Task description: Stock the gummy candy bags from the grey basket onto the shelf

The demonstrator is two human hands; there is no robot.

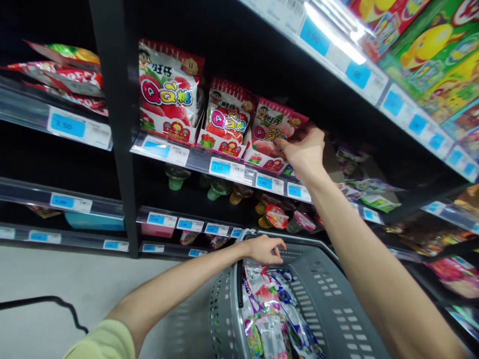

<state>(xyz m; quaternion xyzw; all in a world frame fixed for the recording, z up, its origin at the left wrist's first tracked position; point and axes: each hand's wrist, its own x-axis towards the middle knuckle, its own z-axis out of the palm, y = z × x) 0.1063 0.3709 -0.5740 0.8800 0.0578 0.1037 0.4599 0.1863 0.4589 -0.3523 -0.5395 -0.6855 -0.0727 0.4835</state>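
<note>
My right hand (305,149) is at the shelf, its thumb on the front of a pink gummy candy bag (275,127) and its fingers at the bag's right edge, partly hidden. That bag stands in a display box, touching the shelf front. To its left are a strawberry gummy candy bag (229,117) and a larger red one (168,94). Below, my left hand (266,250) hovers over the rim of a grey shopping basket (325,279), fingers loosely bent and apart, holding nothing visible. Several candy packets (267,299) lie inside the basket.
Small jelly cups (275,217) sit on the shelf below. A black upright post (112,99) divides the shelves. An overhanging upper shelf edge (337,55) with price tags crosses above my right hand. A black cable or strap (48,299) shows over the floor at left.
</note>
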